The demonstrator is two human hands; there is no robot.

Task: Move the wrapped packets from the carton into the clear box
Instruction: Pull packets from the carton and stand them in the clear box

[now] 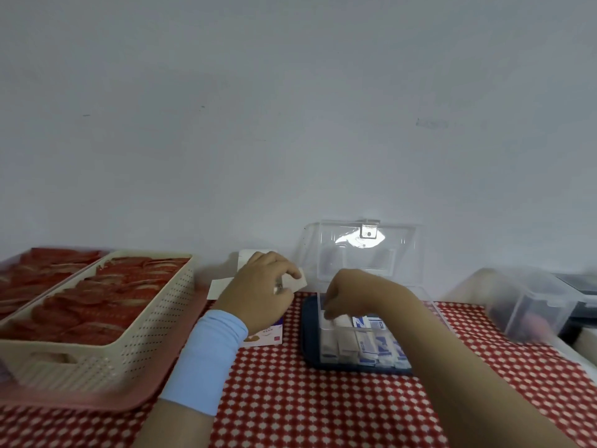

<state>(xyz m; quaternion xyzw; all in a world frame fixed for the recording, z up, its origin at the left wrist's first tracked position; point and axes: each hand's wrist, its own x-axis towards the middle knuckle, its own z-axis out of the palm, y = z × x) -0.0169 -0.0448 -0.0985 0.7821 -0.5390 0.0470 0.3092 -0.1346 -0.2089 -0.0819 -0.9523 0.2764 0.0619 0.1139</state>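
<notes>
A white carton (265,336) with open flaps stands on the red checked cloth, mostly hidden behind my left hand (258,292). That hand pinches a white wrapped packet (295,281) just above the carton. To the right sits the clear box (429,313), its lid (358,250) tipped up against the wall. A row of white and blue wrapped packets (365,342) stands inside it. My right hand (352,300) reaches into the box's far left corner with fingers curled down onto the packets; I cannot tell whether it grips one.
A cream perforated basket (106,354) of red packets sits on a pink tray (106,399) at left, with more red packets behind. A dark blue tray (310,344) lies under the clear box. Blurred translucent containers (529,305) stand at far right. A grey wall rises behind.
</notes>
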